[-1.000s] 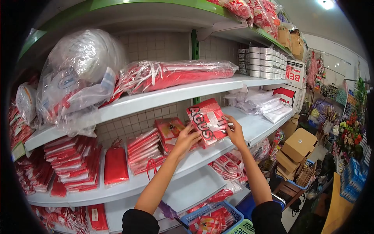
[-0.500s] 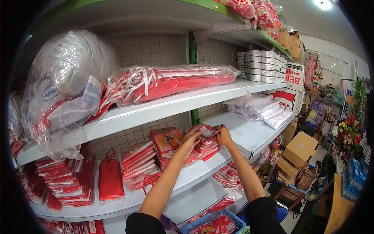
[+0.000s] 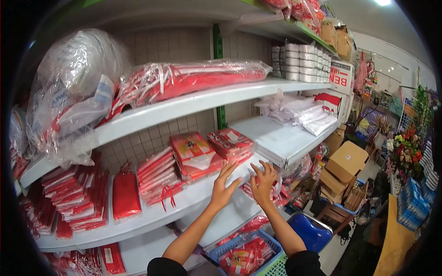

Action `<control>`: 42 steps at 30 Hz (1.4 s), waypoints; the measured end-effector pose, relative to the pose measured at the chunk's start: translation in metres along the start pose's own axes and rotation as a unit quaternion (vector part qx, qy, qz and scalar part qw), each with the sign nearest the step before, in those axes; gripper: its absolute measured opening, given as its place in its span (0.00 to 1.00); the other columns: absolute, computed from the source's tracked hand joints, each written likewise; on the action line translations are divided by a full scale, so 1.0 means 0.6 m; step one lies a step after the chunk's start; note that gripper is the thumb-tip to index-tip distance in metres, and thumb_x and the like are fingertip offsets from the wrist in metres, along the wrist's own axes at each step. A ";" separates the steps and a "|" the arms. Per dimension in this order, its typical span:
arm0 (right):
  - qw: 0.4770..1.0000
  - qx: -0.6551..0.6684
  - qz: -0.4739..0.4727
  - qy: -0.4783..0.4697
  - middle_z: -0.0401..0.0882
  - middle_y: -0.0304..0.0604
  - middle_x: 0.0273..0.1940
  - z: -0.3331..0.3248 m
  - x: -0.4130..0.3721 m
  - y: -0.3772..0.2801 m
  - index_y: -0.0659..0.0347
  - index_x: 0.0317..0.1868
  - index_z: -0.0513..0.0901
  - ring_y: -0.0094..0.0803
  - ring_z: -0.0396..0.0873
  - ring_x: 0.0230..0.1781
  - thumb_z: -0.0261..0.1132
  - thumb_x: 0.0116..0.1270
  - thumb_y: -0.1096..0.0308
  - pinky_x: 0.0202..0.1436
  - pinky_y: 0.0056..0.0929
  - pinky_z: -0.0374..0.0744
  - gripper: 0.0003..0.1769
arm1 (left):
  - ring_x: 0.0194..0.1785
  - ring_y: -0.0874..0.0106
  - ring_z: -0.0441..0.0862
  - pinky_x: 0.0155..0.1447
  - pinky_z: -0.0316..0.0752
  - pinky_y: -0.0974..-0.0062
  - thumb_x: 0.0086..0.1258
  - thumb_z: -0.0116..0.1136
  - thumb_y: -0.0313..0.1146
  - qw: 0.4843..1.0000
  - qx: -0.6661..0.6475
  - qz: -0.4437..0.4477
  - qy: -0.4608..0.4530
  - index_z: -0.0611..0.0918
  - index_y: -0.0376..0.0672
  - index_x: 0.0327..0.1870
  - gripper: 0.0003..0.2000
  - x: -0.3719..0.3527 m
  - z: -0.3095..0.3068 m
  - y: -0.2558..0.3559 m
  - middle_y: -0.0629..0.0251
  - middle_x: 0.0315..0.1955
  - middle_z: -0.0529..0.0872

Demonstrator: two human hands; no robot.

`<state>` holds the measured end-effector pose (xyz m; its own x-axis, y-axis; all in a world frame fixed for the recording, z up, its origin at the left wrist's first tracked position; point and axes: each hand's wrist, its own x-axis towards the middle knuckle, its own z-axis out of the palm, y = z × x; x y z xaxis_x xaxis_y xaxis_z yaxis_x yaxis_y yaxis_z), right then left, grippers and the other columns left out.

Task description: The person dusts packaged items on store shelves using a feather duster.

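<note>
My left hand (image 3: 223,187) is open with spread fingers and holds nothing, just in front of the shelf edge below the red packets. Beside it on the right, my right hand (image 3: 263,183) is also open and empty, fingers apart. Nearest behind them on the middle shelf (image 3: 184,204) lie a stack of red plastic-wrapped packets (image 3: 231,143) and a larger stack of red packets with a yellow print (image 3: 195,154). A blue basket (image 3: 216,252) holding red packets (image 3: 248,257) stands below my hands.
More red packets (image 3: 73,198) are piled at the left. Above, the upper shelf (image 3: 184,102) bears a long wrapped red bundle (image 3: 207,85). White plastic bags (image 3: 299,112) lie on the right shelf. A blue chair (image 3: 311,233) and open cardboard boxes (image 3: 346,161) stand at the right.
Both hands have come away from the smaller red stack, back and down past the shelf edge, and opened. The stack now lies uncovered. The view has shifted, showing more of the blue basket.
</note>
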<state>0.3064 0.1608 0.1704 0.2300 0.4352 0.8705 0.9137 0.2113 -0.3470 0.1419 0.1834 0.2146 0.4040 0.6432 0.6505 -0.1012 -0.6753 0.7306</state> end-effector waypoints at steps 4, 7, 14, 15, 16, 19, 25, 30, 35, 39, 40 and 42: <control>0.998 0.027 0.058 -0.016 0.69 0.44 0.55 -0.057 -0.111 -0.001 0.51 0.48 0.80 0.46 0.60 0.60 0.60 0.57 0.66 0.62 0.47 0.54 0.17 | 0.73 0.63 0.50 0.71 0.48 0.66 0.63 0.53 0.24 0.996 -0.089 -0.027 0.006 0.70 0.36 0.62 0.23 -0.131 0.037 0.025 0.57 0.65 0.66; 0.991 0.030 0.120 -0.046 0.72 0.43 0.51 -0.102 -0.198 0.005 0.53 0.44 0.82 0.42 0.63 0.56 0.60 0.57 0.66 0.60 0.44 0.57 0.13 | 0.72 0.65 0.51 0.72 0.47 0.68 0.65 0.49 0.21 0.987 -0.145 -0.075 0.000 0.69 0.33 0.61 0.21 -0.229 0.054 0.024 0.54 0.64 0.66; 0.932 -0.066 0.253 -0.250 0.78 0.45 0.43 -0.158 -0.466 0.063 0.58 0.39 0.82 0.42 0.73 0.48 0.60 0.57 0.61 0.49 0.43 0.68 0.13 | 0.67 0.67 0.63 0.69 0.56 0.70 0.66 0.47 0.20 0.942 -0.217 -0.244 0.073 0.71 0.33 0.59 0.19 -0.462 0.111 -0.067 0.53 0.59 0.72; 0.913 -0.049 0.284 -0.290 0.79 0.46 0.40 -0.162 -0.513 0.072 0.59 0.39 0.83 0.42 0.75 0.45 0.61 0.57 0.60 0.46 0.42 0.70 0.14 | 0.66 0.66 0.65 0.68 0.57 0.71 0.66 0.48 0.21 0.963 -0.156 -0.221 0.015 0.71 0.34 0.59 0.19 -0.499 0.117 -0.067 0.53 0.59 0.72; 0.891 -0.031 0.313 -0.328 0.80 0.47 0.37 -0.161 -0.562 0.087 0.59 0.38 0.83 0.43 0.78 0.41 0.61 0.57 0.58 0.43 0.41 0.73 0.14 | 0.65 0.65 0.66 0.68 0.58 0.71 0.66 0.48 0.21 0.975 -0.095 -0.194 -0.043 0.71 0.35 0.59 0.19 -0.533 0.124 -0.066 0.53 0.59 0.73; 0.847 -0.004 0.339 -0.410 0.82 0.49 0.31 -0.193 -0.652 0.076 0.58 0.36 0.84 0.43 0.81 0.33 0.61 0.58 0.55 0.38 0.37 0.77 0.15 | 0.65 0.61 0.67 0.67 0.59 0.71 0.64 0.50 0.23 0.965 -0.006 -0.209 -0.156 0.71 0.37 0.60 0.21 -0.637 0.147 -0.079 0.52 0.58 0.73; 0.775 0.113 0.341 -0.519 0.83 0.47 0.32 -0.220 -0.805 0.062 0.57 0.39 0.84 0.40 0.82 0.32 0.59 0.60 0.60 0.39 0.33 0.78 0.13 | 0.69 0.56 0.58 0.68 0.57 0.66 0.61 0.54 0.27 0.915 0.113 -0.315 -0.225 0.69 0.35 0.61 0.24 -0.814 0.176 -0.161 0.50 0.62 0.67; 0.778 0.170 0.352 -0.492 0.82 0.49 0.33 -0.221 -0.876 0.022 0.62 0.40 0.83 0.38 0.81 0.30 0.59 0.60 0.68 0.38 0.32 0.78 0.11 | 0.70 0.53 0.53 0.69 0.55 0.57 0.57 0.60 0.36 0.865 0.222 -0.324 -0.312 0.62 0.35 0.65 0.34 -0.880 0.173 -0.214 0.49 0.66 0.59; 0.844 0.070 0.377 -0.375 0.82 0.52 0.33 -0.171 -0.832 0.000 0.65 0.36 0.82 0.41 0.81 0.30 0.61 0.57 0.70 0.36 0.33 0.78 0.10 | 0.71 0.53 0.52 0.67 0.55 0.51 0.54 0.65 0.44 0.830 0.317 -0.348 -0.300 0.55 0.35 0.68 0.43 -0.870 0.172 -0.252 0.49 0.68 0.55; 0.862 0.121 0.392 -0.297 0.79 0.56 0.32 -0.085 -0.854 0.038 0.66 0.40 0.79 0.50 0.79 0.33 0.62 0.56 0.67 0.38 0.42 0.77 0.13 | 0.71 0.53 0.53 0.70 0.52 0.61 0.54 0.64 0.46 0.826 0.337 -0.383 -0.241 0.59 0.33 0.66 0.42 -0.878 0.179 -0.303 0.46 0.67 0.57; 0.837 0.154 0.436 -0.290 0.78 0.58 0.33 -0.063 -0.856 0.044 0.65 0.42 0.78 0.53 0.78 0.35 0.63 0.55 0.66 0.39 0.45 0.76 0.15 | 0.70 0.54 0.53 0.70 0.52 0.60 0.54 0.64 0.47 0.831 0.353 -0.361 -0.233 0.59 0.33 0.66 0.42 -0.887 0.182 -0.307 0.46 0.67 0.57; 0.845 0.073 0.422 -0.321 0.77 0.59 0.34 -0.024 -0.874 0.056 0.67 0.45 0.75 0.54 0.77 0.37 0.64 0.55 0.64 0.39 0.46 0.76 0.19 | 0.70 0.55 0.54 0.70 0.53 0.59 0.54 0.64 0.47 0.840 0.368 -0.339 -0.208 0.62 0.33 0.64 0.40 -0.899 0.189 -0.302 0.47 0.66 0.59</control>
<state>0.2213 -0.0727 -0.2927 0.5079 0.8592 -0.0611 0.4524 -0.3264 -0.8299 0.0454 -0.0821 -0.2920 0.4398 0.8919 -0.1050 0.8089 -0.3427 0.4777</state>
